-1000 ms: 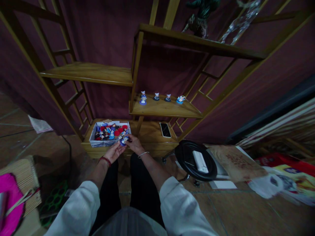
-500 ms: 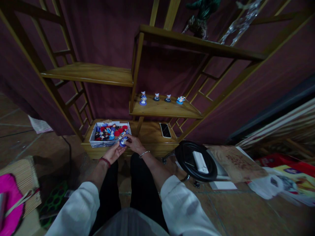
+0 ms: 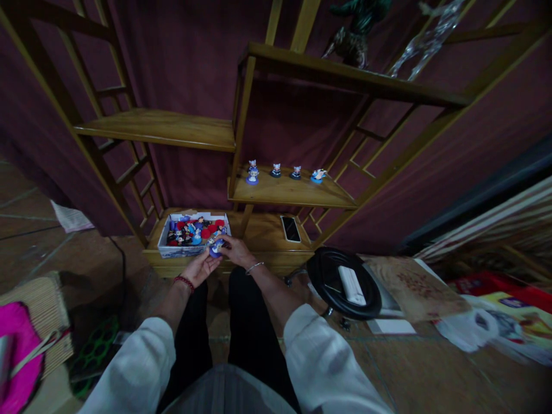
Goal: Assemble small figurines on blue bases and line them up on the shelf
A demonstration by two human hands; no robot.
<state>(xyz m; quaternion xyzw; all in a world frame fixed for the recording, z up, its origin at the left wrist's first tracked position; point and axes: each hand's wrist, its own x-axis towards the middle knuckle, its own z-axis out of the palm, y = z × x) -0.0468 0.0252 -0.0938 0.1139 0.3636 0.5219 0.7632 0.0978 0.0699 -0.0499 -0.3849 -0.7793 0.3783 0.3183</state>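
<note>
A small purple and white figurine (image 3: 216, 248) is held between my two hands, in front of the box's near right corner. My left hand (image 3: 200, 269), palm up, has its fingers on the figurine's lower left side. My right hand (image 3: 235, 250) pinches it from the right. Just behind, an open cardboard box (image 3: 176, 252) holds many figurines in red, blue, black and purple. On the middle shelf (image 3: 288, 194) stand several more, among them a purple-based figurine (image 3: 252, 176) at the left and a blue-based figurine (image 3: 318, 176) at the right.
A phone (image 3: 290, 229) lies on the lowest shelf (image 3: 267, 230), right of the box. A black round stool (image 3: 319, 276) bearing a white packet (image 3: 351, 285) stands at the right. Dark and clear statues sit on the top shelf (image 3: 302, 60). Plastic bags (image 3: 466, 322) lie on the floor at right.
The camera view has shifted very slightly. Both hands keep the figurine in nearly the same place beside the box, and the shelf figurines stand as before.
</note>
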